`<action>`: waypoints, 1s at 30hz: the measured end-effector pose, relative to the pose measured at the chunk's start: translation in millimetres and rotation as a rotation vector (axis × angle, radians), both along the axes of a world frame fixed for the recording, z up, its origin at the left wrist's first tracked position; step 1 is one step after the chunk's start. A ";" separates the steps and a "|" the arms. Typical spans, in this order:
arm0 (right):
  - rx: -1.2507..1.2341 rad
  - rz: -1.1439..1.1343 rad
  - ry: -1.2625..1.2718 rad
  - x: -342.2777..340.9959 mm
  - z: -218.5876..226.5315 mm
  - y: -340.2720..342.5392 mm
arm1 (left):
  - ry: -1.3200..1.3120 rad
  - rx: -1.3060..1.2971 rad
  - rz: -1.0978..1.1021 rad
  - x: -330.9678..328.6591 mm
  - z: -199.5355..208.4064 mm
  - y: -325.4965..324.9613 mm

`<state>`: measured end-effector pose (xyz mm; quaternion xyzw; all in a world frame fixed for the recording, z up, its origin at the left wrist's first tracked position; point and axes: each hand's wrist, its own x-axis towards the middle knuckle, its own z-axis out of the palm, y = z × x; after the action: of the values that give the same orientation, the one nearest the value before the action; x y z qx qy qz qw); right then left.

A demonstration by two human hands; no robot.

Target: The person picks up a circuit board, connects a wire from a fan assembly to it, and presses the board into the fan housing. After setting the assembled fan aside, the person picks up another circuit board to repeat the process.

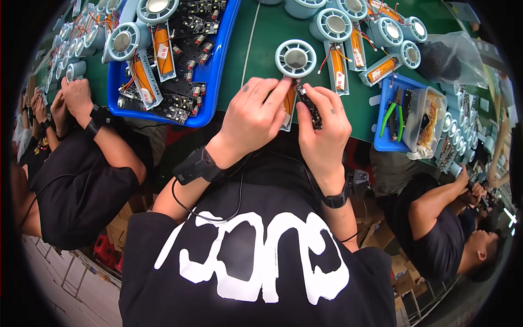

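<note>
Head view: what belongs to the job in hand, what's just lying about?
In the job:
- black circuit board, held in the right hand
- light-blue round-headed unit, at the left hand

Apparently lying about:
- green-handled pliers
- clear plastic container
- clear plastic bag

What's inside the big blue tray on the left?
Lots of black circuit boards lie heaped in the big blue tray. Two light-blue pieces with round heads and orange packs lie across its left part. Whatever is under those pieces, or deep in the heap, is covered.
</note>
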<state>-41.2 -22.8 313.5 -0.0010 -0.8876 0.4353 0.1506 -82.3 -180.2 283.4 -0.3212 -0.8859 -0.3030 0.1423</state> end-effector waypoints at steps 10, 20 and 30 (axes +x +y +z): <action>0.033 0.086 -0.133 -9.1 8.8 7.8 | -0.006 -0.270 0.065 3.2 20.3 0.4; 0.162 0.161 -0.124 -10.2 13.2 8.1 | -0.228 0.177 0.043 1.7 10.2 0.2; 0.455 0.171 -0.228 -17.4 37.9 -4.9 | -0.036 0.140 -0.003 -0.6 0.0 -8.6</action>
<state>-58.7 -27.8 351.4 0.0589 -0.9708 0.2326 0.0089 -82.9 -188.7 283.4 -0.3064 -0.8644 -0.3703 0.1479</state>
